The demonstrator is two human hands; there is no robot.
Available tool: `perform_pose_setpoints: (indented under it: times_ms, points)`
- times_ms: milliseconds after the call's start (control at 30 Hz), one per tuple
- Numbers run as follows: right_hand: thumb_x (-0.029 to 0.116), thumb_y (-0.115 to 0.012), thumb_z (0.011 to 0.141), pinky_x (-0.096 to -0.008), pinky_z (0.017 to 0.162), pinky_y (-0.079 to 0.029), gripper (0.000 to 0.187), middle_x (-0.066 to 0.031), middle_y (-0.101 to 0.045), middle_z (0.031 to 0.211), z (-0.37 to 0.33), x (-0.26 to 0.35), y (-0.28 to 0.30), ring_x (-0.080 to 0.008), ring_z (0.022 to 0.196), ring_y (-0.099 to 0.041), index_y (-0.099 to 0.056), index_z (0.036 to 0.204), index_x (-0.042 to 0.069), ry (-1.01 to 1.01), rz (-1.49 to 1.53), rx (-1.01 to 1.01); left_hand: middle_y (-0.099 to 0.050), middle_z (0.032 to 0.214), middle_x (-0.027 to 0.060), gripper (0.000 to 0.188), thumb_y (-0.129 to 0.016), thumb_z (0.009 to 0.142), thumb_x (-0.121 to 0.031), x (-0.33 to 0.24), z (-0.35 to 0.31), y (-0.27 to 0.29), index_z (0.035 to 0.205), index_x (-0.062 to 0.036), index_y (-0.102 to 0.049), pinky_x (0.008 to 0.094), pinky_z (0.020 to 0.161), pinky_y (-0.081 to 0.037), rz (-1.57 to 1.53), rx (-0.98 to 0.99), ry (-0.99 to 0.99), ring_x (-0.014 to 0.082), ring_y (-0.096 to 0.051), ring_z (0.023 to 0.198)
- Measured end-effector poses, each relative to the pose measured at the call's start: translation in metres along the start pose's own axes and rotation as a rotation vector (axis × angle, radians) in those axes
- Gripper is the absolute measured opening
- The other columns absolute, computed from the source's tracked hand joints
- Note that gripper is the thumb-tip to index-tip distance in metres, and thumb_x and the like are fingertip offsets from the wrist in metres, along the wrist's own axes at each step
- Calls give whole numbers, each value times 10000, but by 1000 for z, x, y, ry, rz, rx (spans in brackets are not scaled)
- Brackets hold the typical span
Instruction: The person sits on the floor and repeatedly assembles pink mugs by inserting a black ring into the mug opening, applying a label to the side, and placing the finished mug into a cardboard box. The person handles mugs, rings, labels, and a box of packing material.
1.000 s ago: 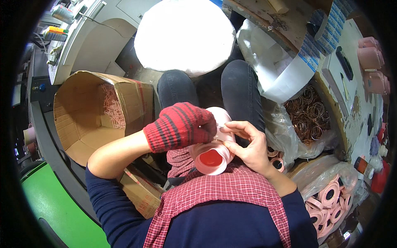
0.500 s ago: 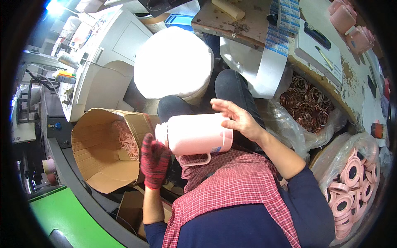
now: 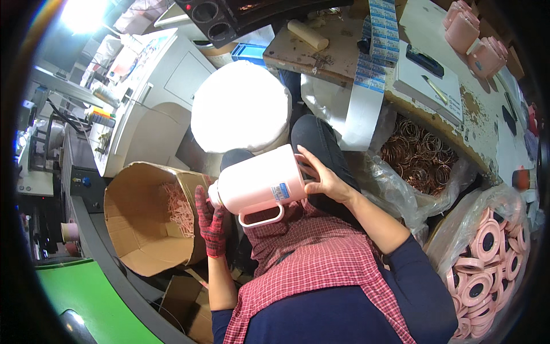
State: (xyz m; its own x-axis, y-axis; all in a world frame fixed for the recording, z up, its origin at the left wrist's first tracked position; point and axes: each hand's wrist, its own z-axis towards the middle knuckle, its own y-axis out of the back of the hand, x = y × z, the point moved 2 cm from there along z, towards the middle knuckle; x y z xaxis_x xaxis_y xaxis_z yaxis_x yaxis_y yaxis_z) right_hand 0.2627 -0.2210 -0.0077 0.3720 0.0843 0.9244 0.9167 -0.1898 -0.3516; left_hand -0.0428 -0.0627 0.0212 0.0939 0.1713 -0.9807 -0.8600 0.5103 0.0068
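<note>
A pink thermos jug [image 3: 252,182] with a side handle and a small blue-and-white sticker lies on its side above my lap, its mouth end to the left and slightly lower. My left hand [image 3: 212,226], in a red and dark knitted glove, presses against the mouth end with its fingers pointing upward; part of its grip is hidden there. My bare right hand [image 3: 325,179] holds the base end, thumb and fingers curved round the bottom rim. The handle points down toward my red checked apron [image 3: 321,252].
Left stands an open cardboard box [image 3: 134,229] with pink strips inside. Ahead is a white round cushioned stool [image 3: 240,109]. To the right are a bag of copper-coloured rings [image 3: 418,149], a bag of pink lids [image 3: 478,286], and a worn table [image 3: 475,135] with pink jugs [image 3: 461,31].
The jug has turned about its length, bringing the sticker and handle further into view, and its base end has risen. My right hand has closed round the base. The whole view has shifted slightly.
</note>
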Motion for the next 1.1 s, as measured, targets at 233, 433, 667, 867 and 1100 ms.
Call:
perform_pose_setpoints:
  times_ms: [233, 433, 667, 867, 1100]
  points:
    - [351, -954, 685, -476, 1139, -442, 1268, -177, -265, 1612, 10, 30, -8, -358, 1474, -344, -150, 1643, 139, 205, -301, 49, -502, 1520, 191, 494, -590, 988, -229, -18, 43, -15, 1411, 21, -541, 456, 1137, -409, 570, -116, -419, 325, -487, 1405]
    - [391, -954, 655, -475, 1208, -355, 1295, -216, -200, 1614, 2, 47, -26, -422, 1475, -310, -149, 1641, 152, 551, -608, -4, -654, 1258, 182, 165, -654, 885, -128, -23, 73, -15, 993, -4, -668, 533, 1079, -467, 1111, -10, -714, 381, -533, 1357]
    - [698, -755, 766, -462, 1265, -195, 1274, -265, -112, 1678, -16, 90, 11, -374, 1558, -159, -68, 1642, 78, 193, -544, 94, -599, 1361, 220, 293, -594, 980, -126, -64, 93, -52, 1216, 47, -597, 431, 971, -542, 943, 11, -546, 344, -629, 1179]
    - [491, -919, 639, -422, 1163, -385, 1303, -227, -322, 1611, -24, 109, -9, -341, 1414, -450, -190, 1609, 17, 271, -531, 166, -701, 1049, 93, 478, -546, 965, -66, -116, 86, -157, 1436, 20, -542, 304, 874, -527, 757, 550, -510, 147, -624, 842]
    - [218, -962, 675, -387, 1063, -476, 1063, -133, -495, 1445, -213, 173, 148, -262, 1306, -522, -354, 1531, 48, 913, -422, -1037, -647, 1308, 162, 509, -685, 861, -24, -99, 136, -189, 1359, -37, -582, 416, 1060, -466, 581, 291, -535, 342, -616, 1220]
